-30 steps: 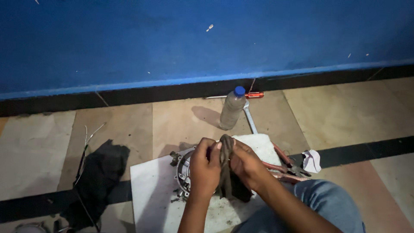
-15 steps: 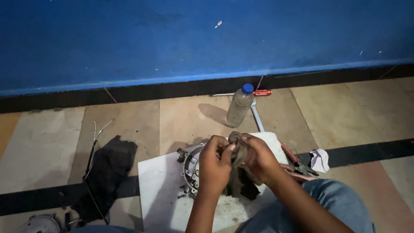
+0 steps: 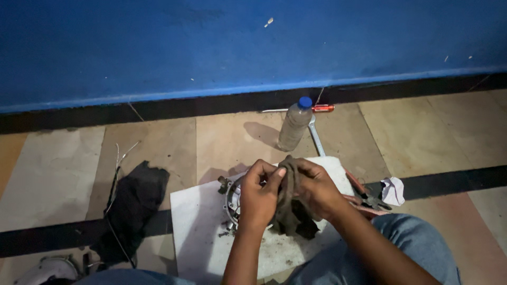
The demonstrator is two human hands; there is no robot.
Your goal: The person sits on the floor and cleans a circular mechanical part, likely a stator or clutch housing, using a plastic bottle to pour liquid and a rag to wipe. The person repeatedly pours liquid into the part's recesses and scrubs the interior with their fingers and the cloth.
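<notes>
My left hand and my right hand are both closed around a dirty dark rag that hangs down between them. Whatever the rag wraps is hidden. Just under my left hand lies a round metal machine part with small lugs. It rests on a white sheet spread on the tiled floor. My knees in blue jeans frame the bottom of the view.
A clear plastic bottle with a blue cap stands beyond the sheet. Behind it lie a red-handled screwdriver and a metal wrench. Red-handled pliers and crumpled white paper sit right. A black cloth and thin wires lie left.
Both hands have kept working the rag in the same spot over the sheet. The view has shifted slightly; nothing on the floor has moved.
</notes>
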